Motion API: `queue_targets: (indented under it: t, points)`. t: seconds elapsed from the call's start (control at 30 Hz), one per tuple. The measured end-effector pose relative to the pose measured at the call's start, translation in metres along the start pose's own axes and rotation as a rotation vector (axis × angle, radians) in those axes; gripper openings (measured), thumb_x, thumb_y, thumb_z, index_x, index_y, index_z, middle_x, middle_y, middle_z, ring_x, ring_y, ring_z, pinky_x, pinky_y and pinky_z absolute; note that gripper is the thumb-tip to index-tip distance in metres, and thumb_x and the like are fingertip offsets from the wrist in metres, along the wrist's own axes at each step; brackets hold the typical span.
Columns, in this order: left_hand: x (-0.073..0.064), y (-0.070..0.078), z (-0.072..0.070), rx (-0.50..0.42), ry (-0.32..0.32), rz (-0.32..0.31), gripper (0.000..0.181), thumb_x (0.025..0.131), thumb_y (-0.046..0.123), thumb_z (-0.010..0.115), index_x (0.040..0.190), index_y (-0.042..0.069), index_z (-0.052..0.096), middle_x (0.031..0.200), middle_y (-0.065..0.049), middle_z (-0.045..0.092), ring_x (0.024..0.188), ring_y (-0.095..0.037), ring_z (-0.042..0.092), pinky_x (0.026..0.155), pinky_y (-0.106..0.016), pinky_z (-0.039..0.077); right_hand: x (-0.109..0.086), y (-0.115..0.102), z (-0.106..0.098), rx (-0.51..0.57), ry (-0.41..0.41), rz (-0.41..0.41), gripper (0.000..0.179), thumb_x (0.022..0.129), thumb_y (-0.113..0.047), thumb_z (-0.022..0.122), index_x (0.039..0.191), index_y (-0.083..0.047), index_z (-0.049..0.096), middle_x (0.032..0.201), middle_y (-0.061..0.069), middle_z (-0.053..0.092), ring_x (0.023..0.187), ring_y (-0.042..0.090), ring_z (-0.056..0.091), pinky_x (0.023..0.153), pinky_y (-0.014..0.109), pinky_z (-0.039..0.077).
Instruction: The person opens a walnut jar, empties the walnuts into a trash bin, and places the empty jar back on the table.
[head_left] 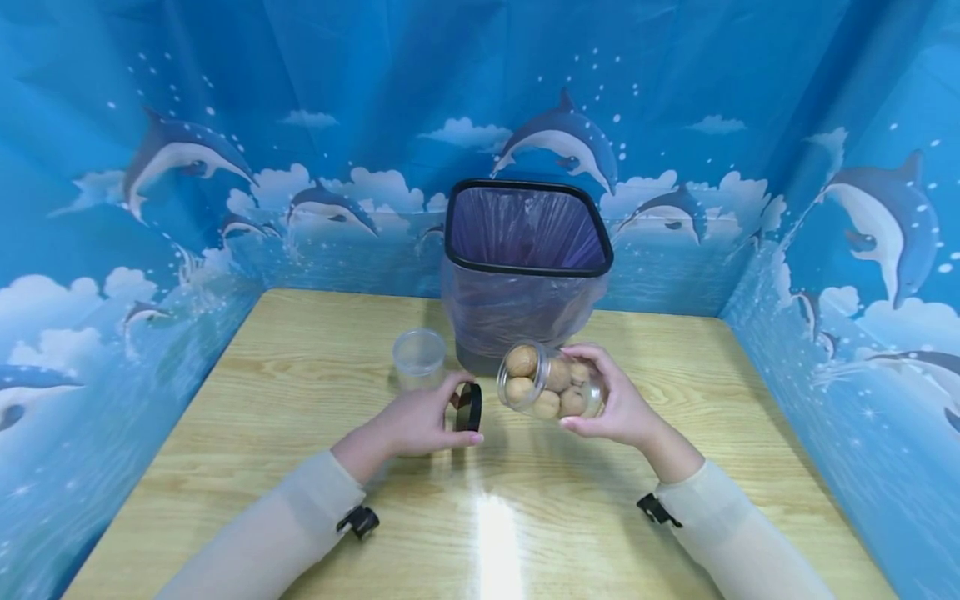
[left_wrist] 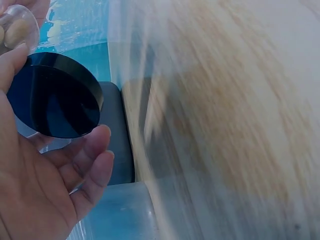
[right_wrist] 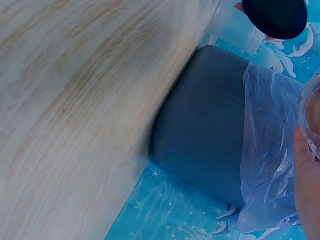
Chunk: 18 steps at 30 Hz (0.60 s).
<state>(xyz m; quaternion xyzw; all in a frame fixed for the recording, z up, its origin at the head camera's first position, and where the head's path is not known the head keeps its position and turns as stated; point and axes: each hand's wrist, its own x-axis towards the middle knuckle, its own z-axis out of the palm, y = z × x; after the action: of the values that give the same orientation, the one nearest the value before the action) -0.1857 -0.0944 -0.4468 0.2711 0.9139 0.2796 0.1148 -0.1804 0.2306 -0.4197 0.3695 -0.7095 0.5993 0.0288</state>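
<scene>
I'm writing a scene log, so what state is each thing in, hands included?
Left hand: holding the black lid
Right hand: holding the jar
Black lid: on edge, off the jar
Jar: tipped sideways, uncovered, round brown pieces inside
Clear container: upright, uncovered
Bin: upright, open
Bag: lining the bin, folded over its rim
</scene>
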Motion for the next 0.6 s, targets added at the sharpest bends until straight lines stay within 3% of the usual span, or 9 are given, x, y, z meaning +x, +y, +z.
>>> queue_targets:
  t: [0.2, 0.33, 0.43, 0.6]
  points:
    - [0.0017, -0.0036, 0.0037, 0.034, -0.032, -0.004, 0.095, 0.082, 0.066, 0.07, 0.154, 0.016, 0.032, 0.128, -0.013, 0.064, 0.064, -0.007, 0.058, 0.066, -0.035, 0.052, 0.0002, -0.0015, 0.0002, -0.003, 0.0, 0.008, 0.089, 0.061, 0.023, 0.078, 0.139, 0.011, 0.037, 0.134, 0.002, 0.051, 0.115, 0.013, 0.056, 0.09, 0.026, 0.053]
    - [0.003, -0.0048, 0.006, 0.047, -0.035, 0.007, 0.094, 0.08, 0.067, 0.072, 0.151, 0.014, 0.038, 0.13, -0.012, 0.063, 0.083, -0.014, 0.064, 0.084, -0.041, 0.053, 0.0, -0.0007, 0.0002, 0.001, -0.004, 0.004, 0.089, 0.061, 0.023, 0.078, 0.139, 0.01, 0.037, 0.133, 0.003, 0.051, 0.114, 0.013, 0.056, 0.089, 0.026, 0.054]
    - [0.0032, -0.0055, 0.0072, 0.053, -0.024, 0.022, 0.093, 0.078, 0.069, 0.072, 0.148, 0.015, 0.042, 0.129, -0.009, 0.063, 0.1, -0.02, 0.065, 0.091, -0.042, 0.051, -0.0003, 0.0, 0.0001, 0.006, -0.007, 0.0, 0.089, 0.062, 0.023, 0.078, 0.139, 0.01, 0.037, 0.133, 0.004, 0.051, 0.114, 0.014, 0.056, 0.089, 0.026, 0.054]
    - [0.004, -0.0071, 0.0081, 0.051, -0.021, 0.048, 0.091, 0.077, 0.068, 0.074, 0.145, 0.015, 0.045, 0.126, -0.007, 0.063, 0.112, -0.025, 0.063, 0.095, -0.042, 0.05, -0.001, 0.0008, -0.0001, 0.001, -0.01, -0.001, 0.089, 0.062, 0.023, 0.078, 0.14, 0.009, 0.037, 0.134, 0.005, 0.05, 0.114, 0.014, 0.056, 0.089, 0.026, 0.054]
